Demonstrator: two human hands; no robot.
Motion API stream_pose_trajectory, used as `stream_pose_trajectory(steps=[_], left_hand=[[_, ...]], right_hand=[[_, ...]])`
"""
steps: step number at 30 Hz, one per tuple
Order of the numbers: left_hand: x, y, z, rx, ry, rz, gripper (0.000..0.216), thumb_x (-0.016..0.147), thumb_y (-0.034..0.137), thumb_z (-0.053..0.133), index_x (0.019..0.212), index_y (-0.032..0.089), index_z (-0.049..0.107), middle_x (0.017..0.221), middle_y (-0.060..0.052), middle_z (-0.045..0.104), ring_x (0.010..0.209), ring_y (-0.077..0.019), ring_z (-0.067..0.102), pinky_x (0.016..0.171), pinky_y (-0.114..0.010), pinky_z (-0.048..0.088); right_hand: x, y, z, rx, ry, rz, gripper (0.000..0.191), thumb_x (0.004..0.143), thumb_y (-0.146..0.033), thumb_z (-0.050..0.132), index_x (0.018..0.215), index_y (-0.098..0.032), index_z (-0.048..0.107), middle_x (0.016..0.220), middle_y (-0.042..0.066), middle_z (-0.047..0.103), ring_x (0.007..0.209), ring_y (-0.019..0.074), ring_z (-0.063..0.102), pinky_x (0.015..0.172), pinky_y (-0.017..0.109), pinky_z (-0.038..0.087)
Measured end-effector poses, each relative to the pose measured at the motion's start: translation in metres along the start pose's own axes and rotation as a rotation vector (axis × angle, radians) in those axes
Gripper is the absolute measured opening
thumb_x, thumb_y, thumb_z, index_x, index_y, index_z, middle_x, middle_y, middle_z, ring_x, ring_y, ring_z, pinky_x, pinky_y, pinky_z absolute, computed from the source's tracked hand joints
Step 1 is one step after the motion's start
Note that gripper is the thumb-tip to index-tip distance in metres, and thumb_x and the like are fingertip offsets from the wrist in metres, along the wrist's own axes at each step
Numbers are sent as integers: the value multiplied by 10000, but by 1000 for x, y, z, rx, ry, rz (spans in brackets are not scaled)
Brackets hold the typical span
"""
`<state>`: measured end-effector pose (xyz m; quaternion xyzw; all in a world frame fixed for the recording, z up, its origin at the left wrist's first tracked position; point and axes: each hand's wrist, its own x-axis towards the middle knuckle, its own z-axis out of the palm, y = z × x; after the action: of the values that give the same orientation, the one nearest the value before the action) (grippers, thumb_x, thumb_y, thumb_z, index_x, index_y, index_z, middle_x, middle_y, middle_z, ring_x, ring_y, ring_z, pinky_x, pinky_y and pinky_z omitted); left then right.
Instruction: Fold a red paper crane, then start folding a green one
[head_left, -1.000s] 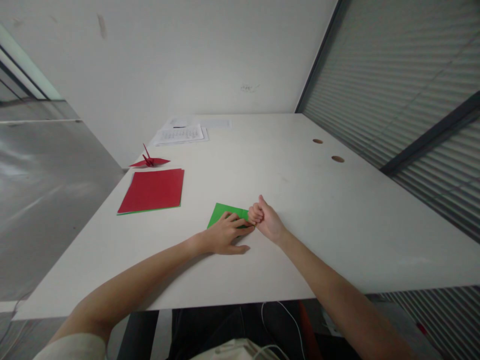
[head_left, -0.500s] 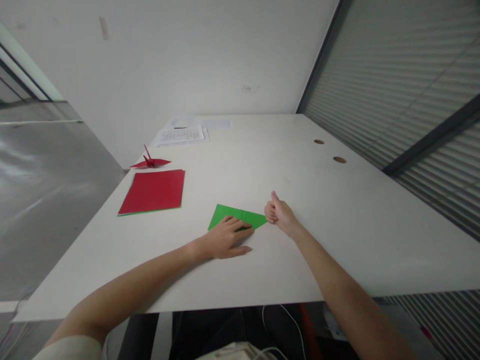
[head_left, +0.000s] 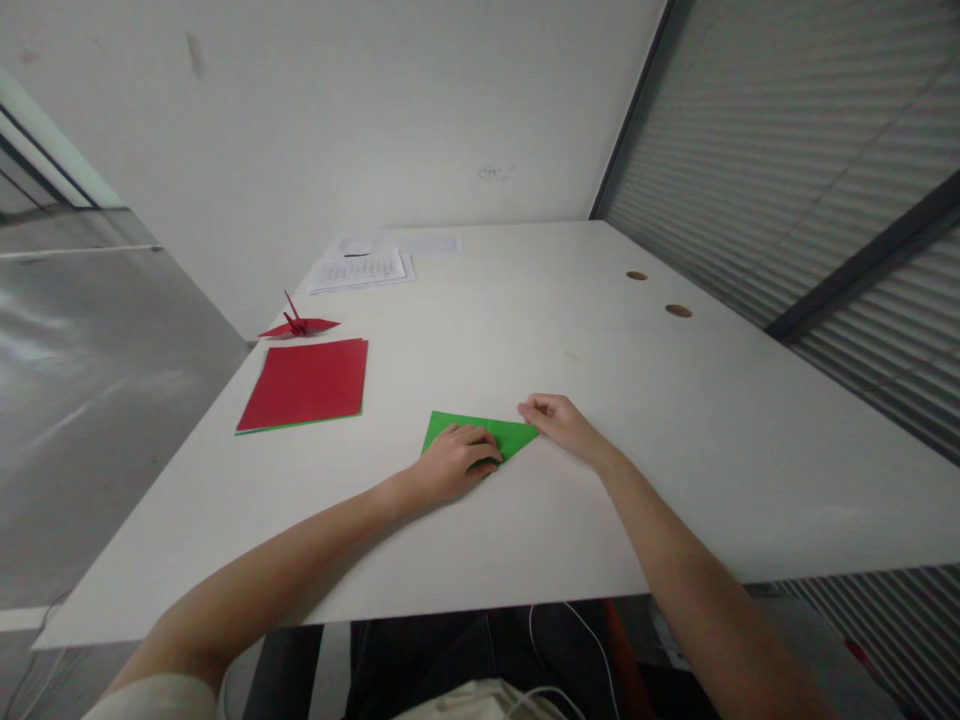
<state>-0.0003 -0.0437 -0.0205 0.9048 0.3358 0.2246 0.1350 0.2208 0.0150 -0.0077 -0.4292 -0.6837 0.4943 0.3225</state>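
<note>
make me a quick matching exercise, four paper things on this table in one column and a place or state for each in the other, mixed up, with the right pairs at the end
Column one
1. bright green paper with a pointed right end
2. red folded-paper crane
3. squarish red-topped paper stack
4. white printed paper sheets

Column two
A. flat, with a green edge showing below
B. partly under the left hand
C. toward the far end of the white table
D. wings spread, thin points sticking up

Right pairs: 1-B, 2-D, 3-A, 4-C

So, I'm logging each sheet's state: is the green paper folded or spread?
Folded: the green paper tapers like a triangle to a point by the right hand, though the left hand covers part.
</note>
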Motion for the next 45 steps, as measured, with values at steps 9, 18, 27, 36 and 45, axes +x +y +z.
stream_pose_trajectory(steps=[9, 18, 27, 36, 45], left_hand=[[-3, 11, -4, 115, 4, 18, 238, 880, 390, 584, 908, 164, 654, 918, -69, 634, 863, -208, 584, 793, -363, 452], [-4, -1, -8, 297, -2, 95, 210, 954, 229, 441, 1043, 155, 617, 835, -48, 621, 705, -142, 603, 623, -259, 495], [-1, 8, -27, 331, 97, 184, 272, 955, 197, 423, 1164, 173, 596, 839, -60, 641, 684, -140, 599, 647, -280, 503], [13, 12, -35, -638, 573, -368, 459, 913, 437, 505, 1253, 141, 591, 1033, -112, 685, 764, -160, 635, 631, -274, 535], [-1, -4, -18, 116, 249, -316, 262, 877, 348, 548, 938, 178, 737, 645, -39, 656, 576, -139, 576, 591, -268, 471]], right_hand=[[-8, 5, -18, -611, -70, 42, 132, 735, -301, 685, 703, -174, 665, 795, 60, 590, 771, 187, 550, 728, 312, 421], [-18, -12, -13, -585, -196, -103, 471, 644, -274, 789, 1078, -226, 615, 1017, 52, 534, 957, 210, 535, 873, 342, 445], [-13, -21, -10, -325, 19, -337, 150, 815, -386, 648, 842, -242, 684, 978, 51, 537, 953, 206, 552, 907, 376, 436], [-11, -22, -7, 302, 6, -113, 721, 801, -579, 587, 1399, -252, 353, 1087, 105, 630, 971, 217, 616, 812, 342, 484], [-7, 0, -3, -40, 8, 33, 490, 720, -249, 666, 1193, -180, 554, 706, -30, 572, 606, 115, 539, 568, 237, 412]])
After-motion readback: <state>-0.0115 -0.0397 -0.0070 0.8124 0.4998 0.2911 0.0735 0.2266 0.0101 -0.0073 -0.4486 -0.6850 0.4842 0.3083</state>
